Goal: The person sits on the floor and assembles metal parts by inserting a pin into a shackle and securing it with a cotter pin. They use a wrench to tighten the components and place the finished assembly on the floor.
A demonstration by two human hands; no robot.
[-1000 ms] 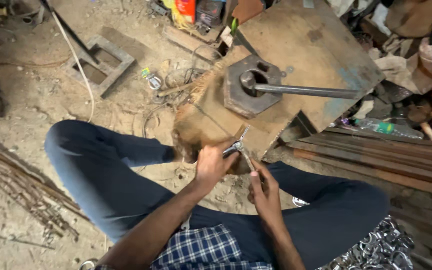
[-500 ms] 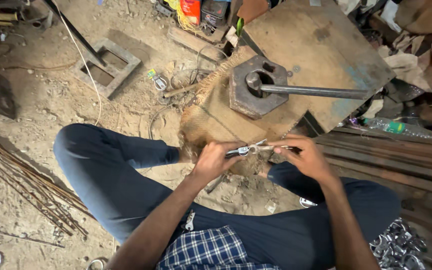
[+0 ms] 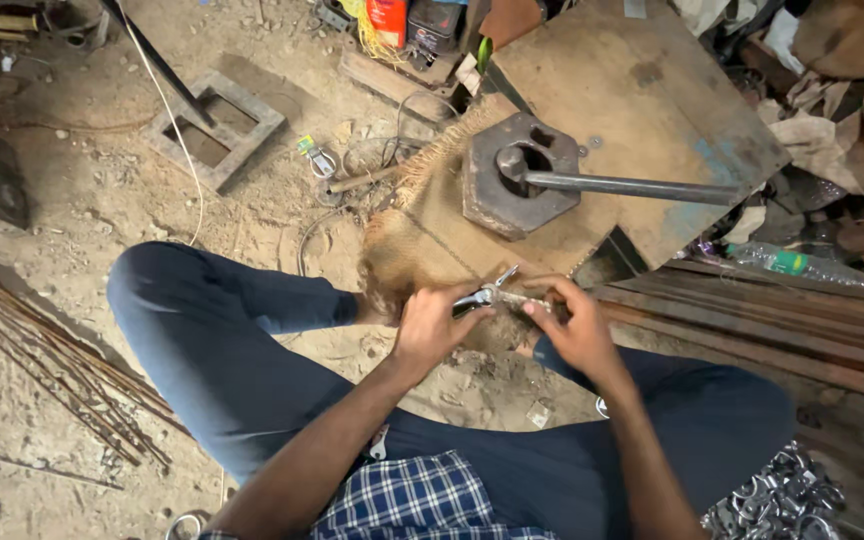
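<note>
I sit on sandy ground with my knees apart. My left hand (image 3: pixel 432 325) is closed around the handles of small metal pliers (image 3: pixel 484 292), whose jaws point up and right. My right hand (image 3: pixel 574 325) pinches a short thin piece of chain or twisted wire (image 3: pixel 527 298) that meets the pliers' jaws. Both hands hover just in front of a burlap sack (image 3: pixel 422 230) draped over the near edge of a worn metal plate (image 3: pixel 632 100).
A hexagonal steel block (image 3: pixel 512 185) with a long rod (image 3: pixel 632 187) lies on the plate. Rusty bars (image 3: pixel 772 320) stretch to the right, thin rods (image 3: pixel 42 360) to the left. A square frame (image 3: pixel 217 125) lies on the sand. Shiny metal rings (image 3: pixel 782 495) pile at lower right.
My right hand moved from beneath the pliers out to their right and now pinches the thin piece at the jaws. The left hand turned the pliers from upright to nearly level.
</note>
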